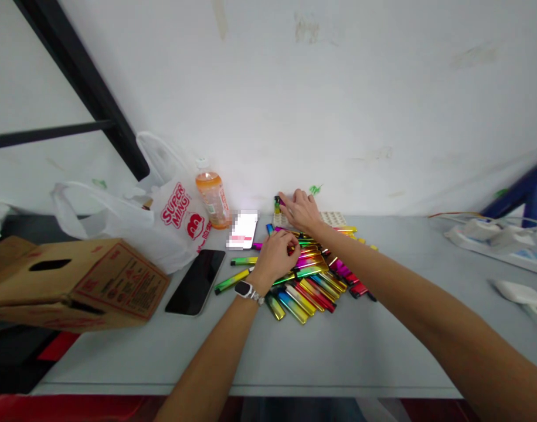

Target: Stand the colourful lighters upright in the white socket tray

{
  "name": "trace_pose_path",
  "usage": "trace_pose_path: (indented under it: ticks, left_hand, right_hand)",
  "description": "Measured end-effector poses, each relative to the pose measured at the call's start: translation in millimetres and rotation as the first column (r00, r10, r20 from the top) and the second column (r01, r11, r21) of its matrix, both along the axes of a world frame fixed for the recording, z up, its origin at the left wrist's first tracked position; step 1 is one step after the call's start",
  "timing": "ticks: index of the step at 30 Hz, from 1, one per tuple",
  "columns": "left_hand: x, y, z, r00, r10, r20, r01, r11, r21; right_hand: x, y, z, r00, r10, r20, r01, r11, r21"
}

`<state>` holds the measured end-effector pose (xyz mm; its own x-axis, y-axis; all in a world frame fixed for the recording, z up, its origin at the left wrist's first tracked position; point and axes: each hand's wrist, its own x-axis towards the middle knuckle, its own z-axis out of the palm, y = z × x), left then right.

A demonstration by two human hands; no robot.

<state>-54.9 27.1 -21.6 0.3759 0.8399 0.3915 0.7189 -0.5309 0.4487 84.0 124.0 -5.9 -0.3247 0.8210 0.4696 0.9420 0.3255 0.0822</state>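
Observation:
A heap of several shiny multicoloured sticks (310, 281) lies on the grey table (295, 351). My left hand (275, 255), with a watch on its wrist, is curled closed over the heap's near left side, its fingers pinching a stick. My right hand (300, 210) reaches further back and is closed on an upright stick (277, 204), which stands on a pale perforated tray (334, 219) against the wall.
A black phone (196, 281) lies left of the heap, beside a cardboard box (70, 284) and a white plastic bag (163, 223). An orange drink bottle (212, 200) stands by the wall. White power strips and chargers (492, 240) sit at the right.

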Motion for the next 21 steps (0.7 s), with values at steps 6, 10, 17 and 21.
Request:
trace_pose_path:
  ticks: [6, 10, 17, 21]
  left_hand:
    - [-2.7, 1.5, -2.4, 0.999, 0.027, 0.031, -0.028, 1.000, 0.012]
    - [-0.7, -0.2, -2.2, 1.000, 0.013, 0.024, -0.014, 0.999, 0.030]
    - [6.4, 1.5, -4.3, 1.000, 0.008, -0.015, -0.008, 0.999, 0.042]
    - [10.5, 2.7, -5.0, 1.000, 0.018, 0.022, -0.019, 0.999, 0.046]
  right_hand:
    - [2.4, -11.0, 1.6, 0.998, -0.060, -0.008, 0.059, 0.993, -0.101]
    - [8.6, -17.0, 12.5, 0.997, 0.004, -0.075, -0.021, 0.975, -0.223]
    - [52.8, -50.7, 21.3, 0.960, 0.222, -0.170, -0.269, 0.897, -0.350]
    - [69.8, -65.6, 21.3, 0.941, 0.287, -0.178, -0.335, 0.853, -0.399]
